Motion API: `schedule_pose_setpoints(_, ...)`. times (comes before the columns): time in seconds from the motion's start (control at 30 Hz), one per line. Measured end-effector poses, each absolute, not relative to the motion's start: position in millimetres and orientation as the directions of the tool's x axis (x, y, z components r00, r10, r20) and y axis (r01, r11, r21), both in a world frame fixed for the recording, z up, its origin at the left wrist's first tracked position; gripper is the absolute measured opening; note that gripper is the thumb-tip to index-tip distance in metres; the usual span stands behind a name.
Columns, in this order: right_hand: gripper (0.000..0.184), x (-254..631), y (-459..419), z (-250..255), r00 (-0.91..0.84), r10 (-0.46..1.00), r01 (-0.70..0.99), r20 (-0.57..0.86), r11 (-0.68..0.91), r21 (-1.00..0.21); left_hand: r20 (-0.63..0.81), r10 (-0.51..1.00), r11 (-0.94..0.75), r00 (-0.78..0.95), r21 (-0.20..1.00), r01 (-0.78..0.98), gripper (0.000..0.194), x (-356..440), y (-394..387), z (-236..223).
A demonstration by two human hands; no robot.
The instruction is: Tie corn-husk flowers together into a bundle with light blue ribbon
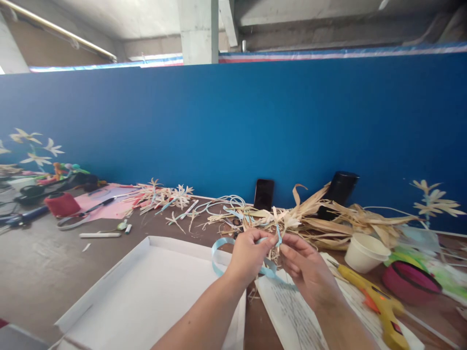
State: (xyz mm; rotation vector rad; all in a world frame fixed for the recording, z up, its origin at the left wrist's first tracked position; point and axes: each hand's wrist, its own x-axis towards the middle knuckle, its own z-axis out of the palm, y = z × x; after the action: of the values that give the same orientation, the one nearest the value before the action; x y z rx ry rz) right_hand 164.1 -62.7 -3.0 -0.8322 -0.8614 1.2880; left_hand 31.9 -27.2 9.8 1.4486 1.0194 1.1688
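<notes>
My left hand and my right hand meet at the middle of the table. Between the fingertips of both is the stem of a pale corn-husk flower, its petals pointing up. Light blue ribbon wraps the stem; its loose length loops out behind my left hand and hangs below. My left thumb and index finger pinch the ribbon at the stem. My right fingers close on the stem from the other side, partly hidden behind the thumb.
A white box lid lies left of my hands. A yellow glue gun rests on printed paper at right, near a paper cup and a pink pouch. Behind are dried husks, a phone and a blue partition.
</notes>
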Motion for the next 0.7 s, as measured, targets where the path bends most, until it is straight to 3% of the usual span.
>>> schedule_pose_setpoints(0.2,0.032,163.7,-61.3,-5.5,0.152,0.988,-0.390,-0.004,0.056,-0.919,0.265,0.951,-0.284,0.161,0.953,0.105,0.018,29.7,-27.4,11.3)
schedule_pose_setpoints(0.37,0.037,162.6,-60.6,-7.1,0.271,0.959,-0.050,0.078,0.095,-0.994,0.301,0.948,-0.314,0.106,0.938,0.147,0.013,31.0,-27.7,9.3)
schedule_pose_setpoints(0.5,0.036,161.0,-64.2,-2.8,0.291,0.938,0.213,0.187,0.127,-0.969,0.305,0.950,-0.313,0.070,0.935,0.170,0.012,32.2,-27.4,7.7)
schedule_pose_setpoints(0.7,0.036,157.3,-70.9,1.8,0.258,0.925,0.337,0.278,0.183,-0.923,0.335,0.941,-0.339,0.052,0.923,0.181,0.011,31.5,-27.2,9.1)
